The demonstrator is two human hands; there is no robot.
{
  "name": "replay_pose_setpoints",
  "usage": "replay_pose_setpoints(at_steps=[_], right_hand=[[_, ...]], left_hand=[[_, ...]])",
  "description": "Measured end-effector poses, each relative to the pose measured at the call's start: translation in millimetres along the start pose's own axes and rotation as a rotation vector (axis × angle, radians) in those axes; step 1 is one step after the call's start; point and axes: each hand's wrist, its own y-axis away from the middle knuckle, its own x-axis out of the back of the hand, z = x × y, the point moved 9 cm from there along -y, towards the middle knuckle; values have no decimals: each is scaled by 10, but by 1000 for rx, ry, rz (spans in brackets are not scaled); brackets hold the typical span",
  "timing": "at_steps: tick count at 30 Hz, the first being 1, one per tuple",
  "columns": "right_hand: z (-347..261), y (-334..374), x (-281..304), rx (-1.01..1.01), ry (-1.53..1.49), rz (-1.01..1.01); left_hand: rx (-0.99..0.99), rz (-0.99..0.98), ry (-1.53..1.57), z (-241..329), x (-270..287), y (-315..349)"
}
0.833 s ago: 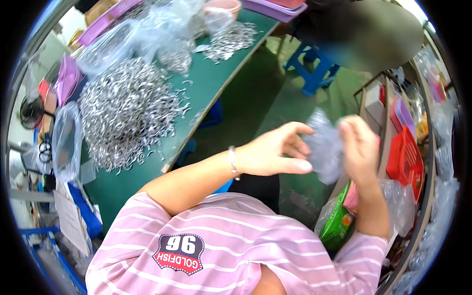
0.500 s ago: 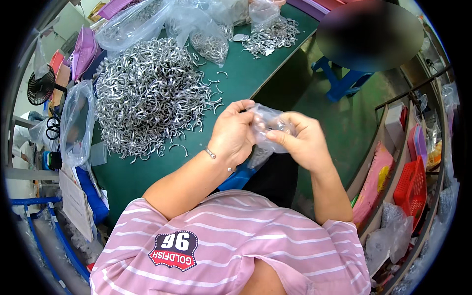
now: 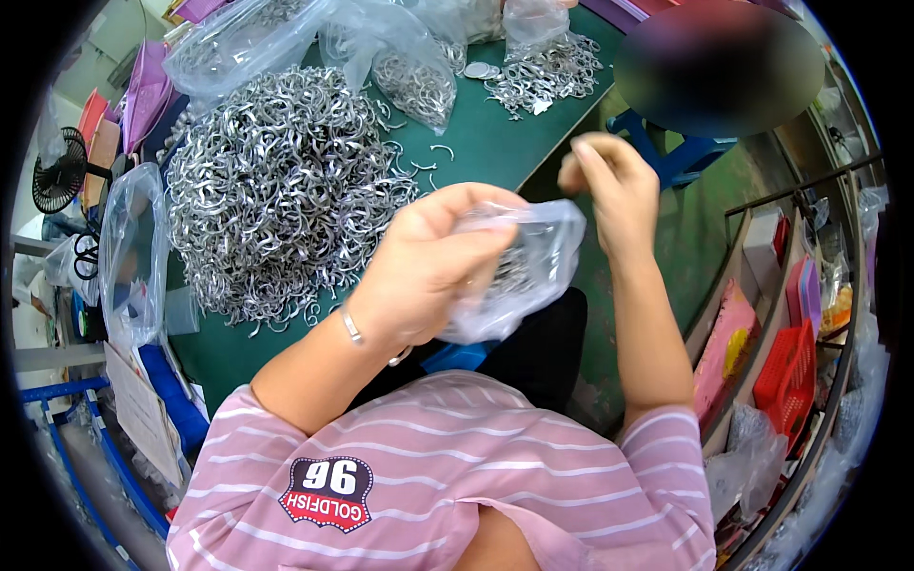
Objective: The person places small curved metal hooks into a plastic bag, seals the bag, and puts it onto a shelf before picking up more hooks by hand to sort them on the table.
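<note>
My left hand (image 3: 438,257) is closed on the side of a clear plastic bag (image 3: 547,262). Small curved silvery metal pieces (image 3: 514,274) show through the film. The bag hangs above my lap, its wide end toward the right. My right hand (image 3: 614,190) is up beyond the bag and apart from it, fingers curled in and slightly blurred; whether anything is between them is hidden. A large heap of the same curved metal pieces (image 3: 286,190) lies on the green table (image 3: 486,152), to the left of both hands.
Farther back on the table are a filled clear bag (image 3: 416,88), a smaller pile of metal pieces (image 3: 552,76) and large plastic sheeting (image 3: 238,52). A black fan (image 3: 59,171) stands at left. A blue stool (image 3: 681,162) and shelves with a red basket (image 3: 788,381) are at right.
My right hand has let go of the bag and moved up and away. My left hand has come nearer with the bag, which now hangs more spread out.
</note>
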Motion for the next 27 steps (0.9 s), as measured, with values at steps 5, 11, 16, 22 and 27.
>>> replay_pose_setpoints(at_steps=[5,11,16,22,27], right_hand=[[422,-751,-132,555,1101,130],[728,-1059,-379,410,1386,162],[724,-1059,-438,434,1395,157],[793,-1099,-450,317,1361,36],[782,-1092,-531,442,1330,-20]], left_hand=[[-127,124,118,306,290,186],[-250,181,197,533,616,294],[-260,249,197,530,794,242],[-260,185,210,535,788,181],[-246,192,227,532,797,182]])
